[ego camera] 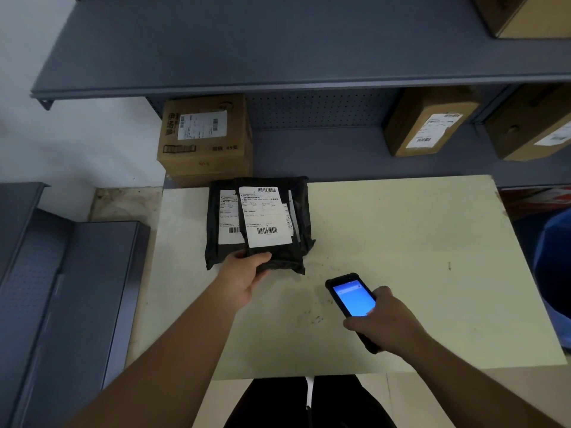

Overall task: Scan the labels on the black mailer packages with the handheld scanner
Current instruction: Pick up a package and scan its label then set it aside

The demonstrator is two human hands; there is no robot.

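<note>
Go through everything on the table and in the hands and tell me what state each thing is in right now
Top mailer: on the stack, label up, near edge gripped.
Lower mailer: beneath it, label partly covered.
Scanner: held, screen lit blue.
Left hand: closed on the top mailer.
Right hand: closed around the scanner.
Table: pale top, scuffed near the middle.
Box: closed, labelled, on the shelf behind.

Parcel depot — shelved labelled cartons point(205, 140)

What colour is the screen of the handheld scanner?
Bright blue; the handheld scanner in the right hand shows it clearly in the head view.
</note>
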